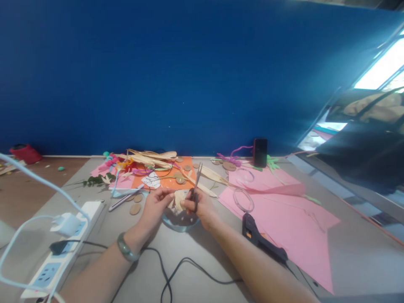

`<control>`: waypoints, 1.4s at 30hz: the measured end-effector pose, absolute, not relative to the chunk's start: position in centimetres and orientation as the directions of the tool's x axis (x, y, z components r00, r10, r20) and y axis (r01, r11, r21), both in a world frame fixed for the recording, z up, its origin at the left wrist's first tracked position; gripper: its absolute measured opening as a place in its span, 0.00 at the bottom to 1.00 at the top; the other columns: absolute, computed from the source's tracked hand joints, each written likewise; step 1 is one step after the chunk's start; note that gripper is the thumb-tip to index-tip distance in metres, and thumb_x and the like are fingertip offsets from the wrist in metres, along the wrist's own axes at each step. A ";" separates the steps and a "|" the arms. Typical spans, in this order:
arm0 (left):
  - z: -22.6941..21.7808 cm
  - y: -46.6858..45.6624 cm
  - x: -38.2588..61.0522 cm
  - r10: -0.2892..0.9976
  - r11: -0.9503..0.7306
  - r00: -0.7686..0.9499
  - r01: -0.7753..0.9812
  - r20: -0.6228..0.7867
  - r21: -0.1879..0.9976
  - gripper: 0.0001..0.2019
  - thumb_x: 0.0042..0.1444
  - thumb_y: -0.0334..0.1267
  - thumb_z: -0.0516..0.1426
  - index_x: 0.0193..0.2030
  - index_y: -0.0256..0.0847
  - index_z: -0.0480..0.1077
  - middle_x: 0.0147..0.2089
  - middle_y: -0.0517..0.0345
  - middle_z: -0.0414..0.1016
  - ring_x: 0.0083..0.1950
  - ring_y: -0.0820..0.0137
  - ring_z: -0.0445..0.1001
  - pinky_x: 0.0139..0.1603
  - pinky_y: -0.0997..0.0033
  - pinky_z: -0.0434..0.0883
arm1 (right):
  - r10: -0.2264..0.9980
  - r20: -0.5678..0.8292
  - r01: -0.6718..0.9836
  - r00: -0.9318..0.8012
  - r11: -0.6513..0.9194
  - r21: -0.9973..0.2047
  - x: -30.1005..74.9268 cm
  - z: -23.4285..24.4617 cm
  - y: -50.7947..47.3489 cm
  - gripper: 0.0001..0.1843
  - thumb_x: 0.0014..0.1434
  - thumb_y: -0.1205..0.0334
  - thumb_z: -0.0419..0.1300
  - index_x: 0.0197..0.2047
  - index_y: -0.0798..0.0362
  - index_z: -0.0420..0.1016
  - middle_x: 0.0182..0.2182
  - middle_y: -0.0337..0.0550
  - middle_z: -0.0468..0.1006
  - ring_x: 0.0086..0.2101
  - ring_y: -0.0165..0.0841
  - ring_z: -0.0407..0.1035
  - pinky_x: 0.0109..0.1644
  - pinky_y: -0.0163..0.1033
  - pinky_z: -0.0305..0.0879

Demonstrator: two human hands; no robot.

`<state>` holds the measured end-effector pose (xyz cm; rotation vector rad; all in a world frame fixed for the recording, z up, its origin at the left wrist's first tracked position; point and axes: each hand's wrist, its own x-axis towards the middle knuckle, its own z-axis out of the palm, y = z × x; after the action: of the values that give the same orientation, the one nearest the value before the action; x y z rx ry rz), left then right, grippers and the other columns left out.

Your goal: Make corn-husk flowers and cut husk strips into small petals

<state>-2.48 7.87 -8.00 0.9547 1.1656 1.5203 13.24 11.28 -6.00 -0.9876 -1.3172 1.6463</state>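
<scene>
My left hand (pixel 158 204) pinches a pale strip of corn husk (pixel 179 199) over a round bluish dish (pixel 179 228) at the middle of the table. Wrapped around the dark handles of a pair of scissors (pixel 197 181) is my right hand (pixel 202 206). The scissor blades point up and away, clear of the strip. Fingers of both hands come close together above the dish, and the right fingertips seem to touch the strip's edge. Small bits lie inside the dish, too blurred to name. A green bangle circles my left wrist.
A black glue gun (pixel 263 242) rests on pink paper (pixel 296 235) at right. A power strip (pixel 47 269) with white cables lies at left, and a black cord crosses in front. Behind are dried husks (pixel 148 159), orange paper (pixel 170 179), wood discs (pixel 135 209) and a phone (pixel 260 153).
</scene>
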 end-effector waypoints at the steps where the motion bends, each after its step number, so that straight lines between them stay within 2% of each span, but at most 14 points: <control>1: -7.9 7.8 -2.4 0.964 -0.100 -0.263 -0.192 0.047 0.976 0.12 0.45 0.39 0.65 0.36 0.36 0.75 0.28 0.57 0.77 0.27 0.73 0.72 0.29 0.74 0.68 | 0.919 -0.088 -0.103 -0.384 -0.138 -0.985 13.2 -6.1 11.2 0.16 0.40 0.63 0.69 0.27 0.51 0.63 0.17 0.29 0.68 0.16 0.26 0.60 0.21 0.32 0.55; 4: -7.5 7.6 -2.2 0.944 -0.134 -0.318 -0.116 0.091 0.984 0.11 0.44 0.39 0.65 0.35 0.37 0.76 0.31 0.56 0.78 0.31 0.70 0.73 0.34 0.73 0.69 | 0.923 -0.071 -0.087 -0.377 -0.112 -0.990 13.2 -6.2 11.1 0.16 0.40 0.61 0.69 0.27 0.51 0.63 0.17 0.30 0.69 0.16 0.26 0.61 0.22 0.33 0.56; 11: -7.7 7.6 -2.2 0.942 -0.122 -0.321 -0.062 0.096 0.991 0.08 0.44 0.34 0.62 0.34 0.37 0.77 0.32 0.55 0.79 0.33 0.68 0.74 0.35 0.72 0.69 | 0.923 -0.090 -0.106 -0.375 -0.139 -0.985 13.2 -6.0 11.0 0.16 0.41 0.61 0.69 0.27 0.52 0.64 0.16 0.30 0.69 0.15 0.26 0.61 0.21 0.32 0.55; 15: -7.5 7.5 -2.2 0.957 -0.054 -0.287 -0.052 0.037 0.997 0.06 0.44 0.32 0.60 0.31 0.36 0.77 0.27 0.57 0.77 0.28 0.71 0.72 0.31 0.75 0.67 | 0.912 -0.108 -0.137 -0.397 -0.175 -0.975 13.3 -6.0 11.2 0.16 0.41 0.61 0.69 0.27 0.52 0.63 0.16 0.29 0.68 0.15 0.24 0.59 0.20 0.31 0.53; 18: -7.2 7.4 -2.0 0.974 -0.022 -0.225 -0.067 0.006 0.997 0.06 0.46 0.35 0.60 0.30 0.37 0.77 0.22 0.60 0.74 0.23 0.73 0.68 0.25 0.76 0.64 | 0.926 -0.091 -0.105 -0.367 -0.139 -0.985 13.4 -6.2 11.2 0.17 0.40 0.61 0.70 0.27 0.52 0.64 0.16 0.30 0.68 0.16 0.25 0.60 0.21 0.31 0.53; 23: -7.1 7.2 -2.0 0.992 -0.059 -0.110 -0.033 0.055 0.998 0.11 0.45 0.42 0.64 0.24 0.36 0.74 0.21 0.59 0.72 0.23 0.73 0.67 0.24 0.76 0.63 | 0.938 -0.030 -0.073 -0.345 -0.059 -0.996 13.3 -6.3 10.9 0.16 0.41 0.60 0.70 0.27 0.52 0.65 0.16 0.30 0.68 0.17 0.26 0.60 0.22 0.32 0.56; 26: -7.1 7.3 -2.2 0.991 -0.066 -0.115 -0.038 0.062 0.997 0.13 0.44 0.44 0.65 0.20 0.37 0.71 0.19 0.60 0.70 0.21 0.74 0.66 0.24 0.76 0.62 | 0.940 -0.020 -0.100 -0.341 -0.058 -0.993 13.3 -6.1 10.9 0.16 0.41 0.60 0.70 0.27 0.52 0.65 0.17 0.31 0.68 0.18 0.26 0.60 0.24 0.33 0.57; 32: -7.1 7.4 -2.6 0.992 -0.028 -0.122 -0.110 0.014 0.994 0.13 0.43 0.43 0.65 0.21 0.36 0.71 0.19 0.58 0.72 0.22 0.73 0.68 0.24 0.75 0.63 | 0.952 0.007 -0.130 -0.305 -0.034 -0.991 13.6 -5.8 11.3 0.17 0.40 0.60 0.69 0.27 0.52 0.64 0.18 0.30 0.67 0.19 0.25 0.57 0.23 0.32 0.53; 38: -7.5 7.5 -2.7 0.997 0.018 -0.076 -0.159 -0.030 0.987 0.12 0.43 0.43 0.66 0.25 0.36 0.73 0.20 0.56 0.75 0.23 0.71 0.72 0.26 0.74 0.66 | 0.971 0.007 -0.155 -0.239 -0.031 -0.987 13.9 -5.6 11.6 0.19 0.38 0.59 0.71 0.28 0.52 0.64 0.21 0.32 0.68 0.22 0.26 0.60 0.26 0.32 0.56; 42: -7.7 7.6 -2.9 0.996 0.032 -0.070 -0.187 -0.046 0.982 0.12 0.43 0.43 0.66 0.25 0.35 0.73 0.21 0.54 0.76 0.21 0.72 0.70 0.25 0.75 0.65 | 0.975 -0.002 -0.149 -0.221 -0.036 -0.988 13.8 -5.4 11.6 0.18 0.40 0.57 0.70 0.27 0.52 0.65 0.18 0.32 0.67 0.19 0.26 0.58 0.24 0.33 0.55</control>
<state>-2.87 7.60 -7.66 1.0060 1.1413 1.3168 13.84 11.62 -5.44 -0.9953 -1.2421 1.4528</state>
